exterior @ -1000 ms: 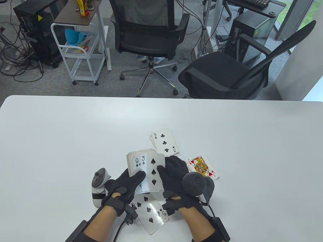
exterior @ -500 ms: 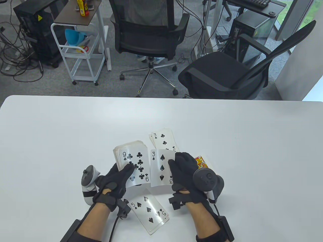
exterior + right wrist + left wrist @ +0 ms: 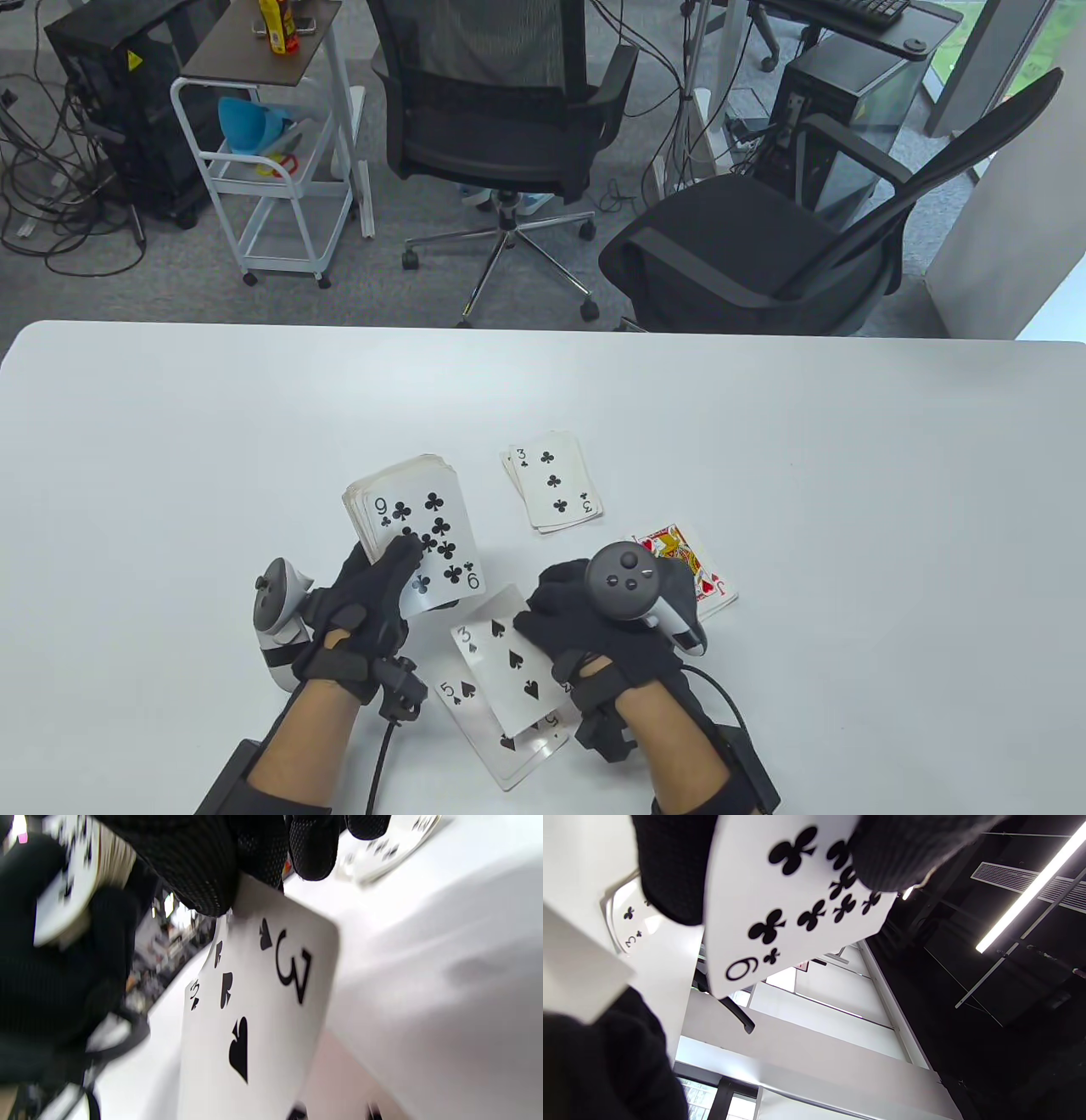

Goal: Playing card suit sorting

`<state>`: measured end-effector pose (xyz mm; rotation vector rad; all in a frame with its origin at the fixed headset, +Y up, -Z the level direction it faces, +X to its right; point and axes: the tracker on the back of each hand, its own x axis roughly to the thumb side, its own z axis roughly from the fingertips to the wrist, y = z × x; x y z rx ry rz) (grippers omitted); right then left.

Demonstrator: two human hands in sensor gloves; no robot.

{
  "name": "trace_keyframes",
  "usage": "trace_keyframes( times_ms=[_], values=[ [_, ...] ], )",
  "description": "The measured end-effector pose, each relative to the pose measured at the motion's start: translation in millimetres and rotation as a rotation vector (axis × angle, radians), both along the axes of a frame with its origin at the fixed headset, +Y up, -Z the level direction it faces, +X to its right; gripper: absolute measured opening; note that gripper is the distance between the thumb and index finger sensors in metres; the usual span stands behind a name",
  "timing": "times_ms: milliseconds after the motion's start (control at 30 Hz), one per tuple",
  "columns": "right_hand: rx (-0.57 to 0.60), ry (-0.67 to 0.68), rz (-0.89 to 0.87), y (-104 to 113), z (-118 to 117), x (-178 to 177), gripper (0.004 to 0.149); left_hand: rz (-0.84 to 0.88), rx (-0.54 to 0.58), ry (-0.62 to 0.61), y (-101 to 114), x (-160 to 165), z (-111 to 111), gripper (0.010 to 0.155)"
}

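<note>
Clearly early going: left hand point(image 3: 373, 594) fingers grip the thick unsorted deck point(image 3: 407, 518); right hand point(image 3: 585, 620) fingers pinch the three of spades point(image 3: 501, 662) over the lower-centre five of spades point(image 3: 488, 730).

White table point(image 3: 764, 407) — club pile point(image 3: 556, 488), jack of hearts point(image 3: 708, 581), five of spades point(image 3: 488, 730)
</note>
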<state>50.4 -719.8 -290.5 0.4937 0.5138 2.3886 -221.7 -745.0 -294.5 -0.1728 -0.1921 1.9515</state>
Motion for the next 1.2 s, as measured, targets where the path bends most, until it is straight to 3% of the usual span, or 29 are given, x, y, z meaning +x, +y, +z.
trace_keyframes(
  times_ms=[233, 367, 633, 1067, 1200],
  values=[
    [0.028, 0.053, 0.168, -18, 11, -33, 0.038, 0.005, -0.008, 0.008, 0, 0, 1, 0.062],
    [0.137, 0.039, 0.385, -26, 16, -46, 0.038, 0.0, -0.011, -0.002, -1, 3, 1, 0.062],
    [0.22, -0.033, 0.444, -22, 13, -37, 0.045, -0.015, -0.018, -0.026, -3, 6, 2, 0.062],
    [0.501, -0.292, 0.093, 16, 8, 12, 0.047, -0.038, -0.027, -0.08, -7, 16, 4, 0.061],
    [0.586, -0.377, -0.128, 25, 12, 24, 0.049, -0.056, -0.028, -0.103, -8, 21, 5, 0.061]
  ],
)
